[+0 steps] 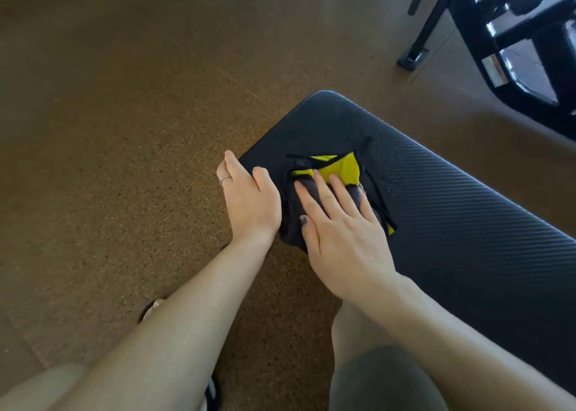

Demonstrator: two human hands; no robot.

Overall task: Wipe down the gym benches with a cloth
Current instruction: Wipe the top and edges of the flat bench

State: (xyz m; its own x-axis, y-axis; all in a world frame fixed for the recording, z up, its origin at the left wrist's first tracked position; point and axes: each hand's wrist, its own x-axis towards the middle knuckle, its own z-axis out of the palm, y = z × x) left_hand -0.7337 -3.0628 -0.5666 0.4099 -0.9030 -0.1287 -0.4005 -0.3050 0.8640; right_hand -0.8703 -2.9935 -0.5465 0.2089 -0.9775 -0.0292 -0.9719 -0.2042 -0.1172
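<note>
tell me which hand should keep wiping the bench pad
Right hand: it lies flat on the cloth atop the bench. Left hand only rests on the pad's edge.

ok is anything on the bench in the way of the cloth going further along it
Nothing visible is. The right hand presses flat on the cloth near the bench end; the pad beyond holds only small droplets. The left hand rests on the bench edge, behind it.
</note>
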